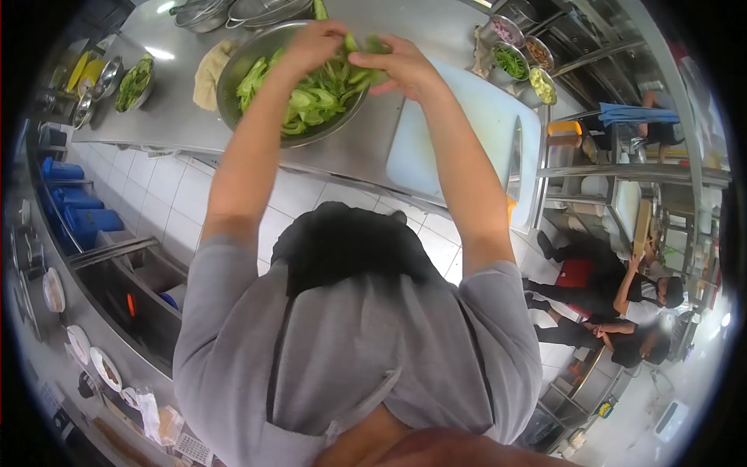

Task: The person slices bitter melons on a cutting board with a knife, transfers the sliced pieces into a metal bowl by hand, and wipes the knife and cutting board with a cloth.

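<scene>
Greens (311, 107) in the bowl (228, 89) on the far worktop (175, 101) are best handled lightly, low over the bowl, the right hand (403, 67) pinching a few pieces, the left hand's (313, 43) grip impossible to tell.

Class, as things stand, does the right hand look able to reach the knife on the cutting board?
Probably yes: between the right hand, at the edge of the bowl, and the knife, mostly bare cutting board shows. It may first need to release some greens.
</scene>
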Motion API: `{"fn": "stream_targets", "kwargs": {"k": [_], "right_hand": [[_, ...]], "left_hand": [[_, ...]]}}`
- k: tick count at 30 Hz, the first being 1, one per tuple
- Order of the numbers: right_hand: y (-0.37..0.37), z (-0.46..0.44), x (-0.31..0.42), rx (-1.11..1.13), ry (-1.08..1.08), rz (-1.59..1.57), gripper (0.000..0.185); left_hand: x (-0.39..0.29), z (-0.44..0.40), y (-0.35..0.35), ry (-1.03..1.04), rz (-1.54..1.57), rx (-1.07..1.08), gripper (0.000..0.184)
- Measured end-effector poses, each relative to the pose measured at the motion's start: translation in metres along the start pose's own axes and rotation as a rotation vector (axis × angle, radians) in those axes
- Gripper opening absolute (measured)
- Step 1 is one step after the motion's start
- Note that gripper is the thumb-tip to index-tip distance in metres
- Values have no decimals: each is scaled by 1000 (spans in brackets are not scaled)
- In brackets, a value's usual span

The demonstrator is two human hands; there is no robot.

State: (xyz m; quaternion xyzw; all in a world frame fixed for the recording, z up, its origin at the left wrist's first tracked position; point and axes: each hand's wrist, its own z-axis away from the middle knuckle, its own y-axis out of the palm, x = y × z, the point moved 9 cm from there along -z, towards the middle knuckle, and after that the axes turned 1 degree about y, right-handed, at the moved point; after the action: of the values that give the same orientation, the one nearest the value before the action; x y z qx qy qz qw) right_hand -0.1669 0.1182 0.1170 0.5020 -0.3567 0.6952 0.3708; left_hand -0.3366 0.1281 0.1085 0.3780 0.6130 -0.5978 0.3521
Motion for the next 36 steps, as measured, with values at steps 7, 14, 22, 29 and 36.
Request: {"fn": "stream_targets", "kwargs": {"k": [7,14,22,29,36], "right_hand": [[-79,39,-48,-51,-97,977,73],[-115,117,-104,-43,-135,1318,65],[-111,107,-98,-135,-201,1386,60],[-116,91,-92,-54,-43,1209,48],[-153,82,-108,-63,116,1007,34]], "left_hand": [[101,57,-89,97,56,-357,43],[99,125,-87,38,-31,-466,47],[22,103,-37,374,-595,-332,50],[17,72,-1,398,-795,-72,45],[13,97,-42,520,-541,-264,28]]}}
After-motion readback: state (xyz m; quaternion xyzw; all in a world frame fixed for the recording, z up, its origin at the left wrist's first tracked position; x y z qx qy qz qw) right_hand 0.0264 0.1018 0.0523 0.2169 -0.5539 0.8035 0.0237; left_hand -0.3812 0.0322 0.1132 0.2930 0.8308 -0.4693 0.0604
